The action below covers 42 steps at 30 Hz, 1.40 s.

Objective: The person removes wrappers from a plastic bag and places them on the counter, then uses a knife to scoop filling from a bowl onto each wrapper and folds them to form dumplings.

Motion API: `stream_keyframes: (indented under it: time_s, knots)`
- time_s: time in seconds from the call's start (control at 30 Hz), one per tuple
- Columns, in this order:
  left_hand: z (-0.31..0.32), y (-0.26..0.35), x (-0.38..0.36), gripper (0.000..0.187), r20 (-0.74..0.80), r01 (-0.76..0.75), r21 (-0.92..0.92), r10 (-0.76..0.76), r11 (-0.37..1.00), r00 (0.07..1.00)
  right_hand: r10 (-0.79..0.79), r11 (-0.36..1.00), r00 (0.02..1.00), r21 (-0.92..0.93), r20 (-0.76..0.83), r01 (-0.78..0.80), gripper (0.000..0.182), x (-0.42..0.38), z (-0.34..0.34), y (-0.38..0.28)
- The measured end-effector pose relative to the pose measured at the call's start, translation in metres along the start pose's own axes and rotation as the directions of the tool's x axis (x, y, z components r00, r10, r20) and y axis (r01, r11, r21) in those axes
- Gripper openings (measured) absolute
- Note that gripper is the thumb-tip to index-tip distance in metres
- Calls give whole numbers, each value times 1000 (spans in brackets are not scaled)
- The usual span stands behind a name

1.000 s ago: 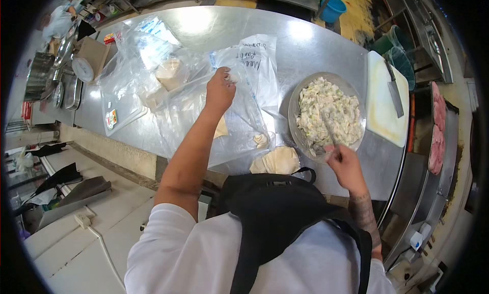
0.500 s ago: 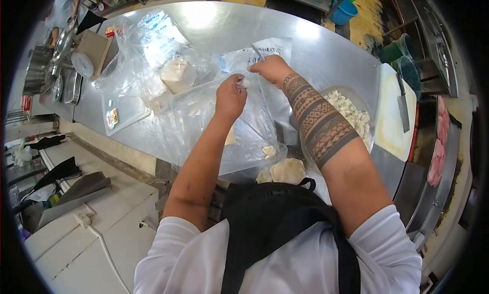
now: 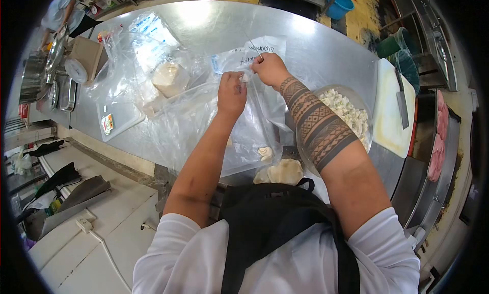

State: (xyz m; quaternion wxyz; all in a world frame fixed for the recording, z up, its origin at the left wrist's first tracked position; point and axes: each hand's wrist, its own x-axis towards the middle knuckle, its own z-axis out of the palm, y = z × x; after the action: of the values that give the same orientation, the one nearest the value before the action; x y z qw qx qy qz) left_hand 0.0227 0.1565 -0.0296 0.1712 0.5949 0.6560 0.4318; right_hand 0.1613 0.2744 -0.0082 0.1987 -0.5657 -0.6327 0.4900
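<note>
Close together over the clear plastic sheeting are my two hands. My left hand (image 3: 232,94) is closed around a small white piece (image 3: 245,77) at its fingertips. Pinched in my right hand (image 3: 270,70) is a thin metal utensil (image 3: 254,47), angled up and away from me. Behind the hands lies a white bag with handwriting (image 3: 275,42). A folded pale dough piece (image 3: 265,153) rests on the plastic nearer me, with round flat wrappers (image 3: 285,172) at the table edge. Partly under my right forearm stands a bowl of white chopped filling (image 3: 346,109).
A white cutting board (image 3: 385,128) with a knife (image 3: 402,103) lies at the right. Wrapped pale dough (image 3: 170,80) sits left of my hands, near a clear lid (image 3: 125,122). Metal pans stand at the far left, where a person's arm (image 3: 70,10) shows.
My right hand has moved slightly left, and the utensil's angle has changed. My left fingers have turned at the white piece. The whole view has shifted a little.
</note>
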Motion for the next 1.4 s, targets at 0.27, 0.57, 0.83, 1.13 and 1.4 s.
stream_keyframes:
  time_s: [0.27, 0.57, 0.83, 1.13, 1.4]
  knots:
    - [13, -7, -6, 40, 8, -61, 134, 61, 989, 998, -115, 980, 992, -167, -49, 105, 18, -3, -2, 3]
    - [-5, -9, -16, 38, -55, -187, 159, 198, 969, 979, -206, 978, 976, -52, -68, 202, 26, -98, -67, -24]
    - [-144, -1, -85, 32, -77, -7, 382, 39, 924, 996, 42, 994, 997, -105, 67, -34, 15, -316, -123, 27]
    - [-166, -54, -90, 62, 298, -227, 700, 12, 677, 955, 142, 968, 966, 172, 214, -181, 9, -390, -64, 64]
    - [-150, -50, -75, 60, 226, -191, 737, 29, 648, 974, -135, 946, 986, -284, 100, 158, 20, -377, -33, 75]
